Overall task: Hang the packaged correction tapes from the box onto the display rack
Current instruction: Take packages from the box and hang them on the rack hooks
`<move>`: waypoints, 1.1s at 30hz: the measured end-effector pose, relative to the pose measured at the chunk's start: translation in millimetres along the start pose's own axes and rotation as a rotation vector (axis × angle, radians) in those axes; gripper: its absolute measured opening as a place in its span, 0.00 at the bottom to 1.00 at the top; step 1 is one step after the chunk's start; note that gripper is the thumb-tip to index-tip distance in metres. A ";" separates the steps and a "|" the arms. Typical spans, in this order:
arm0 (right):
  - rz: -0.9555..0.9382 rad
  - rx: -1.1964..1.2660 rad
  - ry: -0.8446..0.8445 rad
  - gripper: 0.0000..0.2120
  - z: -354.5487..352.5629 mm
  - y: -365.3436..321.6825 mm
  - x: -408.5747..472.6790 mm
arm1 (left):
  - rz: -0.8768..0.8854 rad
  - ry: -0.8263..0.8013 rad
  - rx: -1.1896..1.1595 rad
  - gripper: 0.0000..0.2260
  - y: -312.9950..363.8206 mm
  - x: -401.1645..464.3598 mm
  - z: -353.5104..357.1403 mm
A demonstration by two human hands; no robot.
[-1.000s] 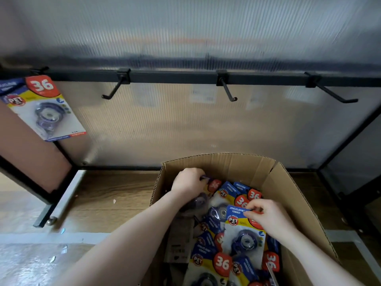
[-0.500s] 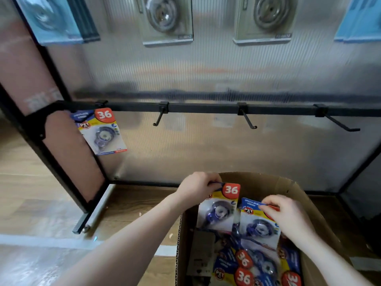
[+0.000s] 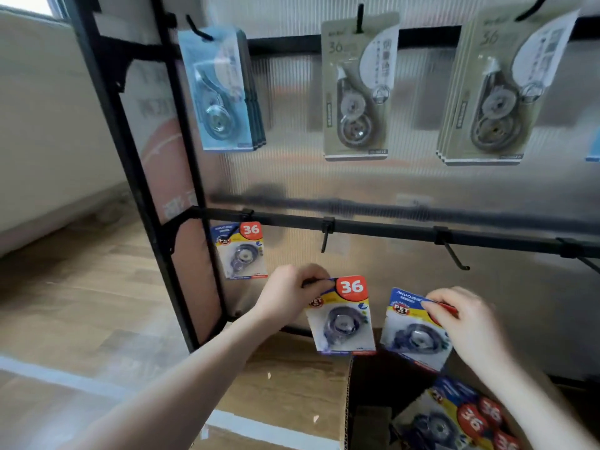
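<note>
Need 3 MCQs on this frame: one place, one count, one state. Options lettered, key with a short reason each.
1. Where does the one yellow-and-blue pack already on the lower bar hang?
A. leftmost hook
B. middle hook
C. top bar

2. How many packs are held in the hands?
A. none
B. one
C. two

3. What is the state of the hook just above the left hand?
A. full
B. empty
C. broken off

Key: 1 A, it hangs beside the rack's left post. 2 C, the left hand pinches one pack and the right hand pinches another. 3 B, nothing hangs on it.
</note>
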State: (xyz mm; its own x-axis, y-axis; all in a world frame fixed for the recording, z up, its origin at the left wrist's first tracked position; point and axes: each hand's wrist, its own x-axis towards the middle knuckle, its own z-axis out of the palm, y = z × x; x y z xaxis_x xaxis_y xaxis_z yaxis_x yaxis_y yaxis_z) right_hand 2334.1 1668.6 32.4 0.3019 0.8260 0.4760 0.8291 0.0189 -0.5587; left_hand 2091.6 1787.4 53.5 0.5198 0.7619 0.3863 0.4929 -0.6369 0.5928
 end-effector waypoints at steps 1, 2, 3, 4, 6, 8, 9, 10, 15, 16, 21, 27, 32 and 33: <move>-0.021 0.012 0.001 0.02 3.6 -12.1 5.1 | -0.001 0.022 0.017 0.06 -5.2 -1.7 -10.6; -0.046 0.019 0.003 0.02 7.5 -23.6 10.1 | -0.005 0.040 0.033 0.06 -10.7 -3.4 -20.9; -0.066 0.026 -0.001 0.02 11.9 -35.2 14.7 | -0.008 0.053 0.055 0.06 -16.2 -4.9 -31.1; -0.081 0.034 -0.010 0.02 16.7 -45.9 18.7 | -0.012 0.066 0.078 0.06 -21.8 -6.2 -41.3; -0.109 0.040 -0.023 0.04 28.4 -64.3 25.6 | -0.024 0.100 0.098 0.05 -32.8 -8.2 -61.9; -0.135 0.040 -0.041 0.05 41.0 -79.8 30.9 | -0.051 0.150 0.085 0.06 -44.5 -8.8 -81.2; -0.143 0.043 -0.055 0.06 46.9 -86.4 32.8 | -0.072 0.175 0.080 0.06 -50.4 -8.4 -89.8; -0.149 0.046 -0.068 0.06 52.6 -92.3 34.1 | -0.092 0.202 0.073 0.06 -56.1 -8.1 -97.4; -0.179 0.018 -0.119 0.05 79.4 -110.4 37.1 | -0.178 0.340 0.086 0.05 -86.0 -0.7 -119.9; -0.182 0.011 -0.127 0.05 83.2 -112.4 36.9 | -0.185 0.347 0.090 0.05 -91.0 1.0 -121.6; -0.207 0.005 -0.184 0.05 94.1 -115.7 35.1 | -0.149 0.354 0.119 0.05 -104.9 13.0 -120.7; -0.204 -0.012 -0.214 0.05 100.5 -112.6 35.9 | -0.098 0.330 0.084 0.06 -114.9 14.7 -121.9; -0.207 -0.001 -0.225 0.05 106.9 -114.5 35.1 | -0.040 0.290 0.145 0.09 -126.9 11.8 -122.7; -0.211 -0.003 -0.228 0.05 108.1 -115.5 35.2 | -0.037 0.283 0.161 0.10 -128.9 13.5 -121.7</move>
State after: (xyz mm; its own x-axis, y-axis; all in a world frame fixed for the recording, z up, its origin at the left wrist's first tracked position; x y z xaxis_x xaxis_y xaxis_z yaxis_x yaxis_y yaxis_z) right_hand 2198.2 1756.4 40.3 0.0100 0.9092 0.4163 0.8635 0.2021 -0.4620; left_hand 1950.2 1894.1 68.3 0.2966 0.7728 0.5611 0.6238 -0.6016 0.4989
